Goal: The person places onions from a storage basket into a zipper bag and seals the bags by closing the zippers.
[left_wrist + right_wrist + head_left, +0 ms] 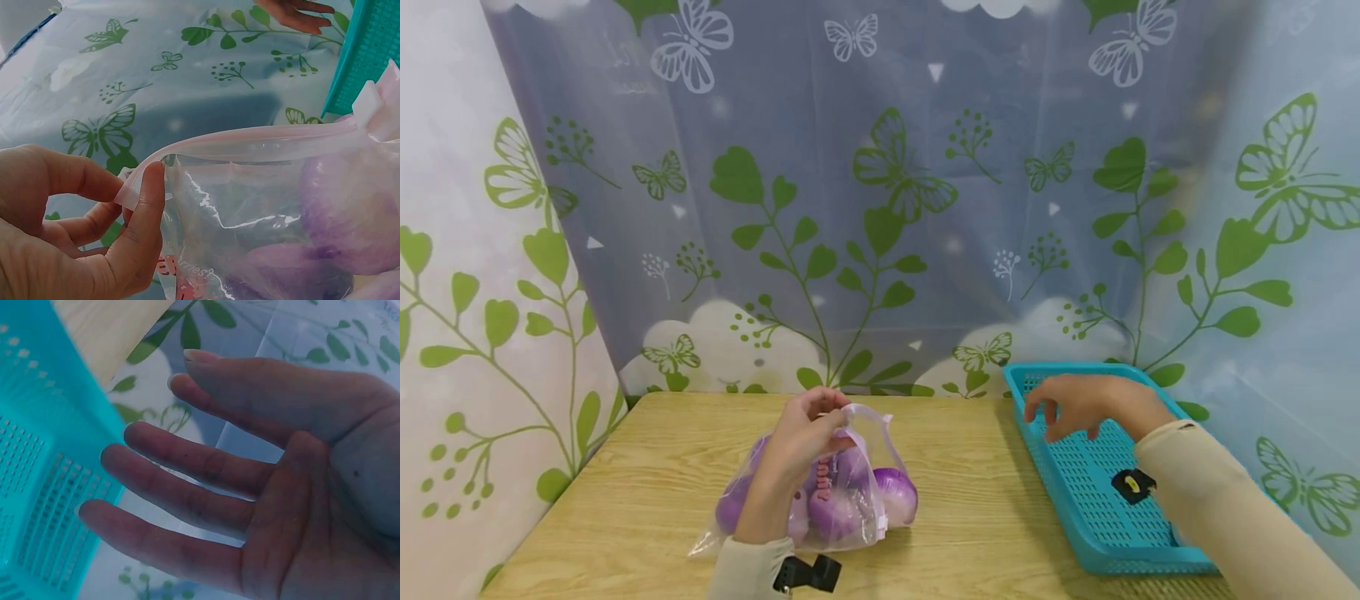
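Note:
My left hand pinches the pink zip edge of a clear plastic zip bag between thumb and fingers, holding its mouth up. Several purple onions lie inside the bag. Another purple onion sits at the bag's right side, by the mouth, partly overlapped by the plastic in the head view. Over the far part of a turquoise basket hovers my right hand, its fingers loosely bent and apart. In the right wrist view nothing lies in that palm.
The basket stands at the right of the wooden table. Something pale shows at its near right corner, mostly hidden by my right forearm. A curtain printed with butterflies and leaves hangs along the table's back and sides.

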